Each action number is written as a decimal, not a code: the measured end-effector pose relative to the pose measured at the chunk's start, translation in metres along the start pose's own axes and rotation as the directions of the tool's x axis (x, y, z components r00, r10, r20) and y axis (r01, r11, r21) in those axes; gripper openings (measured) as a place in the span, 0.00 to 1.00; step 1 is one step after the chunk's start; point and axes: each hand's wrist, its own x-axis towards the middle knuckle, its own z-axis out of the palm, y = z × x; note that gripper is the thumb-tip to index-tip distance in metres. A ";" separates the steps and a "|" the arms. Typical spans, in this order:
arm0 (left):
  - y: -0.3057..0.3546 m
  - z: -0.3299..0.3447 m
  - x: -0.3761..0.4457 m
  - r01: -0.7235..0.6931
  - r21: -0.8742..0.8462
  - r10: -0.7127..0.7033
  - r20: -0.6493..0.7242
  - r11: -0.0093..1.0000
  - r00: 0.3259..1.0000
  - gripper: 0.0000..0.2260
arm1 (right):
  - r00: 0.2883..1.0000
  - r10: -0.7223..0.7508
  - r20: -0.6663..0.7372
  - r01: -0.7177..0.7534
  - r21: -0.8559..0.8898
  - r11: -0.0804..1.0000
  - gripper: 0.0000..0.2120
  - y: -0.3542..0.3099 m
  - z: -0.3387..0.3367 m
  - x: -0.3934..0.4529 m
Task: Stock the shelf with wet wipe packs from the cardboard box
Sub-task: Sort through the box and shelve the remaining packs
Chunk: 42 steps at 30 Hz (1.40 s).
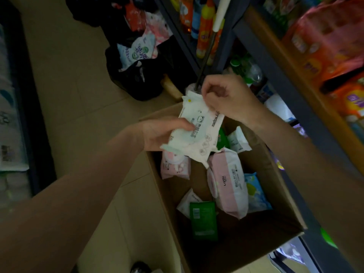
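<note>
white crinkly wipe pack point(199, 133) held by both hands point(161, 134) over cardboard box point(275, 241).

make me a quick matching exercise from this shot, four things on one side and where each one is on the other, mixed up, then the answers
Things
1. white wipe pack
2. green pack
3. large pink pack
4. black bag

Places
A. on the floor beyond the cardboard box, beside the shelf
B. held above the box by the left hand and right hand
C. lying in the middle of the box
D. in the box, at the end nearest the camera

Pairs: 1-B, 2-D, 3-C, 4-A
</note>
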 end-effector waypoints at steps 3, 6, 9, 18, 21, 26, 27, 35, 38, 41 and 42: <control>-0.010 0.002 0.027 0.013 -0.105 -0.028 -0.139 0.994 0.990 0.07 | 0.951 0.203 -0.233 -0.211 -0.010 0.978 0.07 0.043 0.005 -0.015; -0.022 -0.001 0.044 0.026 -0.090 -0.045 -0.221 0.996 0.974 0.07 | 0.888 0.426 -0.173 -0.459 -0.383 0.801 0.14 0.107 0.015 -0.044; -0.031 0.004 0.056 0.044 -0.035 -0.051 -0.253 0.998 0.966 0.09 | 0.847 0.513 -0.139 -0.403 -0.796 0.451 0.12 0.152 0.042 -0.068; -0.041 0.001 0.062 0.011 -0.022 -0.017 -0.259 1.000 0.966 0.12 | 0.839 0.531 -0.115 -0.334 -0.880 0.337 0.11 0.175 0.074 -0.060; -0.042 -0.008 0.043 -0.054 -0.018 0.046 -0.314 0.998 0.948 0.07 | 0.878 0.475 -0.054 -0.290 -0.849 0.441 0.11 0.150 0.066 -0.054; -0.047 -0.033 -0.017 -0.188 -0.051 0.143 -0.462 0.981 0.875 0.11 | 0.997 0.070 0.041 -0.019 -0.726 0.687 0.11 0.045 0.040 0.002; -0.046 -0.039 -0.036 -0.209 -0.050 0.162 -0.472 0.977 0.866 0.11 | 0.996 -0.052 0.069 0.085 -0.674 0.734 0.08 0.014 0.037 0.013; -0.037 -0.099 -0.300 -0.435 -0.004 0.333 -0.637 0.901 0.695 0.11 | 0.900 -0.436 0.000 0.434 -0.086 0.897 0.02 -0.322 0.045 0.035; -0.039 -0.109 -0.421 -0.572 -0.028 0.368 -0.740 0.820 0.563 0.13 | 0.867 -0.495 0.064 0.467 0.245 0.850 0.11 -0.432 0.082 0.019; -0.042 -0.105 -0.530 -0.690 0.017 0.423 -0.801 0.723 0.423 0.22 | 0.825 -0.543 0.160 0.494 0.264 0.828 0.11 -0.527 0.145 0.009; -0.045 -0.100 -0.565 -0.735 0.015 0.457 -0.792 0.678 0.405 0.23 | 0.805 -0.560 0.195 0.517 0.233 0.824 0.09 -0.557 0.167 0.005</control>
